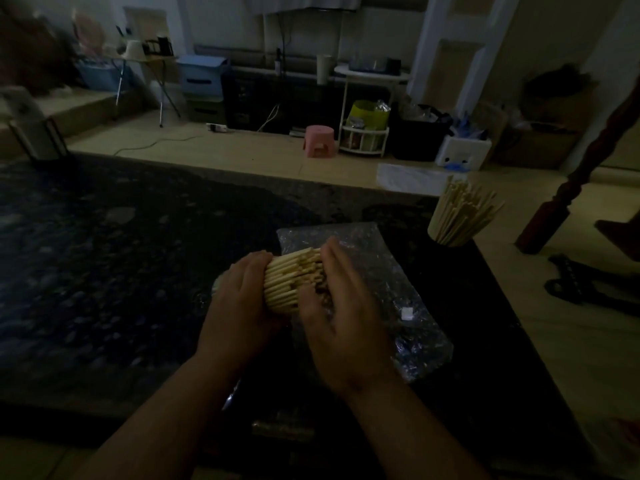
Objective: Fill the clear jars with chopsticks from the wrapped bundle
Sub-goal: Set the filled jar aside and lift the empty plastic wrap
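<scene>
Clasping a thick bundle of pale wooden chopsticks from both ends, a person works over a dark, mottled table in a dimly lit room. The left hand curls round the left end of the bundle. The right hand wraps the other end, fingers laid over the top and thumb against the near side. The bundle lies crosswise on the right half of the table, about midway between the near and far edges. It rests on or just above a crumpled sheet of bubble wrap that spreads out beneath and to the right of it.

At the far right corner of the table stands a clear jar, already packed with chopsticks that fan out above its rim. No other jar can be made out in the gloom. Something glints by the near edge, too dark to identify.

The sticks look light and stiff, but they are smooth and loose against each other, so the bundle is likely to splay or shed sticks if squeezed only at one end. A grip round the middle, or one hand at each end as here, should keep it together. A smaller handful will probably be easier to lift out and stand upright in a jar. The bubble wrap is soft and slippery and gives no firm hold.
</scene>
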A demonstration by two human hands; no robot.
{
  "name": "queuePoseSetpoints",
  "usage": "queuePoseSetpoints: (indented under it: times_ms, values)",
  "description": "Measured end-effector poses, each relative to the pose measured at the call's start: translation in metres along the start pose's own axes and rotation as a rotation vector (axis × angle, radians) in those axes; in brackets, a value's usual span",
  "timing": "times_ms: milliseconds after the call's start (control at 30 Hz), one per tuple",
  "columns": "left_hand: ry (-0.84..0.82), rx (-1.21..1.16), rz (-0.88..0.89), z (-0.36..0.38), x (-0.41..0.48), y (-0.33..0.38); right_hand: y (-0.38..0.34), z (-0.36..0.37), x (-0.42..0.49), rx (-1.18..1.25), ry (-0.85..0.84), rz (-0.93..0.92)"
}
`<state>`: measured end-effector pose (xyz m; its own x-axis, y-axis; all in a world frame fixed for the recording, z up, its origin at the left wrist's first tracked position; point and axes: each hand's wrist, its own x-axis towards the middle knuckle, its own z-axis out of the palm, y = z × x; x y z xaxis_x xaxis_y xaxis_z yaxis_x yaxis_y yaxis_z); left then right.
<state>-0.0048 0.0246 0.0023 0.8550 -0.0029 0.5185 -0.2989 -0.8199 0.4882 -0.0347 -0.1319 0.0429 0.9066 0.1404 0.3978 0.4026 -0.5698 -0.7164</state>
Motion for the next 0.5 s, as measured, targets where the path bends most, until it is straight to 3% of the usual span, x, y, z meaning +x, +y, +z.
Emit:
queuePoseSetpoints:
  times_ms: [100,267,500]
  values:
    - [0.011,-0.029,-0.042,-0.002,0.002,-0.001,0.001,-0.006,0.002,0.076,-0.07,-0.001]
    - [0.118,-0.29,-0.308,-0.012,0.013,0.005,0.012,-0.011,0.008,0.182,0.15,0.219]
    - [0.23,-0.584,-0.467,-0.021,0.022,0.001,0.02,-0.004,0.012,0.119,-0.093,0.318]
